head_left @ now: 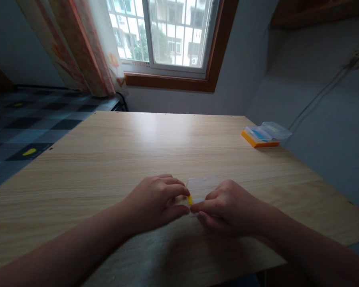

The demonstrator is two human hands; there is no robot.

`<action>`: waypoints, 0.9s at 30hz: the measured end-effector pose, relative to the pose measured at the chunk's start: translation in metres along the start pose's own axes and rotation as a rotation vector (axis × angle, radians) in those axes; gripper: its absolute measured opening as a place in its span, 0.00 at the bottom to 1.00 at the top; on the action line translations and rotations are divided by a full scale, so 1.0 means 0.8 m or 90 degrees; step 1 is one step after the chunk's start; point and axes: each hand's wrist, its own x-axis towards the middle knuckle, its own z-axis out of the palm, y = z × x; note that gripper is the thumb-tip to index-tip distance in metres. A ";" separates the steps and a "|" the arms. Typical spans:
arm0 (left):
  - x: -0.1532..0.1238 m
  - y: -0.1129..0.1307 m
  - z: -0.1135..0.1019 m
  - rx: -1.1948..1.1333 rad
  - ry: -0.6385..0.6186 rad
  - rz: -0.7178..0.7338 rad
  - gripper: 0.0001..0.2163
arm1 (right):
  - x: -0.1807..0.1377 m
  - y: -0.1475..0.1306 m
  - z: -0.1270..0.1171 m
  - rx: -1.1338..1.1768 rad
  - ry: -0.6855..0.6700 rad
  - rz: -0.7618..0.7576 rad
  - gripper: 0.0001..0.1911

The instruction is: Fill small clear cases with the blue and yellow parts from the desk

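A small clear plastic box [201, 184] with its lid raised is on the table, low in the middle of the view. At its left side is a small yellow piece [190, 199], too small to name further. My left hand [160, 201] reaches in from the left, with the index fingertip and thumb closed about the yellow piece. From the right, my right hand [227, 205] grips the box's near edge, its index fingertip touching the piece's lower end. Fingers hide much of the inside of the box.
Both forearms rest over a wooden table [131, 147]. Near its right edge lies an open clear case [260, 133] with an orange base and blue contents. A bed with checked cloth [44, 123] adjoins the left side. A cable [314, 99] runs down the right wall.
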 end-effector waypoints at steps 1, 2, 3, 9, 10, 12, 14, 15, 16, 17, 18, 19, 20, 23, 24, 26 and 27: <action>0.000 0.000 0.000 0.001 0.001 0.001 0.08 | 0.001 0.000 0.000 -0.004 -0.004 0.000 0.13; 0.000 0.000 0.000 0.002 0.002 0.001 0.08 | 0.001 -0.001 0.001 -0.009 -0.007 0.000 0.13; 0.000 0.000 0.000 0.003 0.002 0.001 0.07 | 0.002 -0.001 0.001 -0.012 -0.007 0.000 0.13; 0.001 0.000 0.000 0.008 0.008 0.009 0.07 | 0.005 -0.003 -0.002 -0.024 -0.014 0.000 0.13; 0.001 0.000 0.000 0.009 0.009 0.010 0.07 | 0.005 -0.003 -0.003 -0.024 -0.015 -0.001 0.13; 0.001 0.000 0.000 0.008 0.009 0.010 0.07 | 0.005 -0.004 -0.003 -0.025 -0.014 -0.002 0.13; 0.001 0.000 0.000 0.010 0.007 0.009 0.07 | 0.005 -0.004 -0.003 -0.026 -0.016 -0.003 0.13; 0.001 0.000 0.000 0.011 0.008 0.008 0.07 | 0.004 -0.004 -0.003 -0.026 -0.017 -0.003 0.12; 0.001 0.001 0.000 0.012 0.009 0.007 0.07 | 0.004 -0.004 -0.003 -0.025 -0.018 -0.003 0.12; 0.001 0.001 -0.001 0.012 0.010 0.006 0.07 | 0.005 -0.005 -0.003 -0.026 -0.021 -0.001 0.12; 0.001 0.001 -0.001 0.011 0.010 0.006 0.07 | 0.005 -0.005 -0.003 -0.027 -0.023 0.001 0.12; 0.001 0.001 -0.001 0.009 0.009 0.007 0.07 | 0.005 -0.006 -0.003 -0.030 -0.024 0.004 0.12; 0.001 0.001 -0.001 0.007 0.008 0.007 0.07 | 0.006 -0.007 -0.003 -0.035 -0.025 0.007 0.12; 0.001 0.000 -0.001 0.005 0.006 0.010 0.07 | 0.007 -0.009 -0.003 -0.047 -0.022 0.013 0.12; 0.001 0.000 -0.001 0.005 0.006 0.011 0.07 | 0.007 -0.010 -0.002 -0.049 -0.020 0.015 0.12; 0.002 -0.001 0.000 0.003 0.003 0.011 0.07 | 0.007 -0.010 -0.002 -0.047 -0.021 0.017 0.12; 0.002 -0.001 0.000 0.002 0.001 0.011 0.07 | 0.007 -0.010 -0.001 -0.045 -0.022 0.018 0.12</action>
